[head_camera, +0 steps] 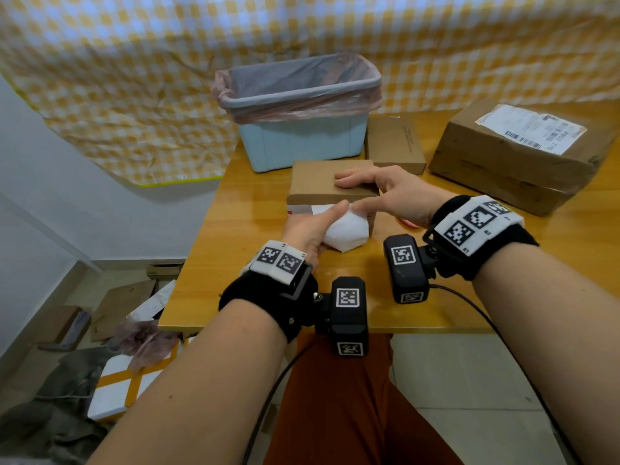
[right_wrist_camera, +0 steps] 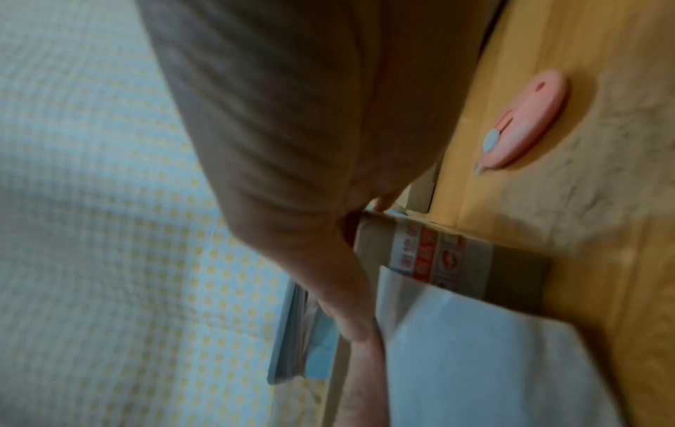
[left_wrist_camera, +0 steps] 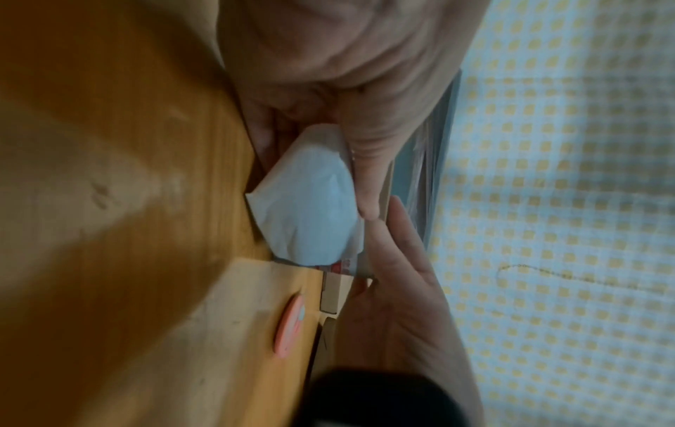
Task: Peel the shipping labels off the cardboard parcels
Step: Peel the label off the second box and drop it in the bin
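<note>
Forearms with black wrist-camera straps nearest the lens; left hand (head_camera: 310, 226) pinches the white, crumpled, part-peeled paper shipping label (head_camera: 345, 229) between thumb and fingers, label bunched at the front face of the small brown cardboard parcel (head_camera: 322, 177), table centre. Right hand (head_camera: 379, 193) lies flat on the parcel top, fingers straight, thumb down at the front edge touching the label: bracing, grasping nothing. Handling, my read: label is light, thin, limp, tears easily, adhesive back sticks to itself; grip close to the peel line, not on the loose wad, pull low and slow. Parcel looks light and would slide, so keep it pinned. Label's free end points toward 6 o'clock, at the person; root is on the front face beside the red-printed packing tape (right_wrist_camera: 427, 254). Parcel's long axis runs 9 to 3. Outward: pink oval box cutter (right_wrist_camera: 522, 121) on the yellow wooden table (head_camera: 255, 290) at 3 o'clock of the parcel, near; pale blue plastic bin with pink liner (head_camera: 302, 129) at 12; flat brown cardboard box (head_camera: 396, 142) at 1; large brown cardboard parcel (head_camera: 503, 162) at 2, well apart, its white barcoded label (head_camera: 530, 129) not yet peeled.
</note>
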